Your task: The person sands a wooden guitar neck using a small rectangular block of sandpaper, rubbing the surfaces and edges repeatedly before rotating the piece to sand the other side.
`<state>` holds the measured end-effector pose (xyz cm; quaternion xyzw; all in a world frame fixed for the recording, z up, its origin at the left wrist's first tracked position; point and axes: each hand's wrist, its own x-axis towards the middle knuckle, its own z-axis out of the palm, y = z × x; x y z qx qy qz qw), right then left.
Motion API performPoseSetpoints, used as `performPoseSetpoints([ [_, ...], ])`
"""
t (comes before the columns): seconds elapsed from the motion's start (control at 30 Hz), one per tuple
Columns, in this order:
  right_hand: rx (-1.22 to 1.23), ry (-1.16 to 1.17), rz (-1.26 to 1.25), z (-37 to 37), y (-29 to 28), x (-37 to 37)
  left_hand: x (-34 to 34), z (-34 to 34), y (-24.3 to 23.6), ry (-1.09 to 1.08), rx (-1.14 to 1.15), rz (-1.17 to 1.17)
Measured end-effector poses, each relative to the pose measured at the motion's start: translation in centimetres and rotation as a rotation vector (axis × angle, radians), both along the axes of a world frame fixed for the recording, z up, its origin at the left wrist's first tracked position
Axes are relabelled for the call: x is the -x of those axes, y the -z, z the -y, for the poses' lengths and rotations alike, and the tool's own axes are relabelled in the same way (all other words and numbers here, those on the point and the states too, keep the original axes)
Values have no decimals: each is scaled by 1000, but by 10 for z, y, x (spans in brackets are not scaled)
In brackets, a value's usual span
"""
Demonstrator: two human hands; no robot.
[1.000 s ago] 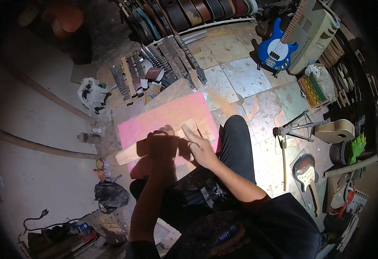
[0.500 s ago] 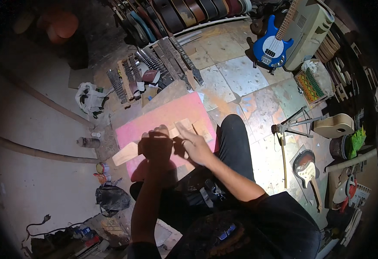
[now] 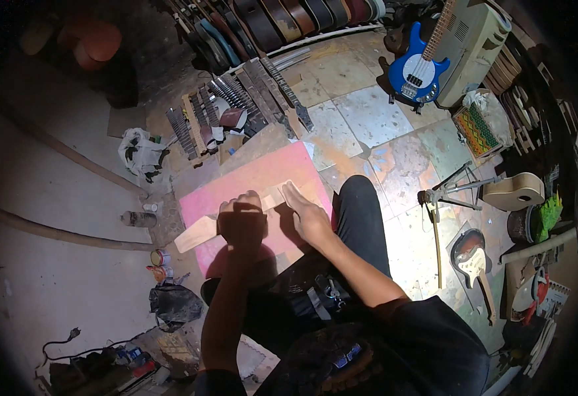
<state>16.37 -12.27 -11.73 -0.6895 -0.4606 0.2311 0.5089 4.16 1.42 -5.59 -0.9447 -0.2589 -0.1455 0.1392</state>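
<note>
Pale wood pc [image 3: 198,235]: lay across the mid. of the pink board [image 3: 282,164], wide end poking just past its L edge.
Long axis: ran slantwise L edge twd R edge, R end angled a bit twd the far edge; wide end pointed L.
L hand [image 3: 243,219]: closed round the wood, approx. mid-length.
R hand [image 3: 311,221]: fingers stretched out nr the wood's R part; cdn't tell if gripping.

Long, pale wooden piece [image 3: 198,235] across a flat pink rectangular board [image 3: 262,165]

At the frame's centre, the shadowed bare left hand [image 3: 241,222] is curled over the wooden piece; the bare right hand [image 3: 313,222], fingers [image 3: 295,198] extended, lies at its right end. Dark, narrow fretted instrument necks [image 3: 254,91] lie side by side at upper middle. A glossy blue-and-white electric bass [image 3: 421,71] stands at upper right; a crumpled black plastic bag [image 3: 173,303] sits at lower left.
</note>
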Motion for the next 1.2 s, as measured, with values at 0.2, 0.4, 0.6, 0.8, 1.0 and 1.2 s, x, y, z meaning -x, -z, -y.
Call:
performPoseSetpoints([
  [0.2, -192, -46, -122, 2, 0, 11, -1, 1, -3, 26, -2, -25],
  [0.4, -125, -78, -422, 1, -18, 23, 5, -9, 2, 31, 25, 54],
  [0.6, -104, -30, -160, 2, 23, 11, 0, 1, -10, -80, 101, -91],
  [0.8, -52, -14, -184, 7, 23, 9, -5, 3, -11, -53, 63, -74],
  [1.0, -78, -76, -600, 3, -27, 25, -5, -8, -11, -132, 195, -180],
  [1.2, -92, -37, -338, -2, 14, 21, -6, -2, -17, -136, 179, -198],
])
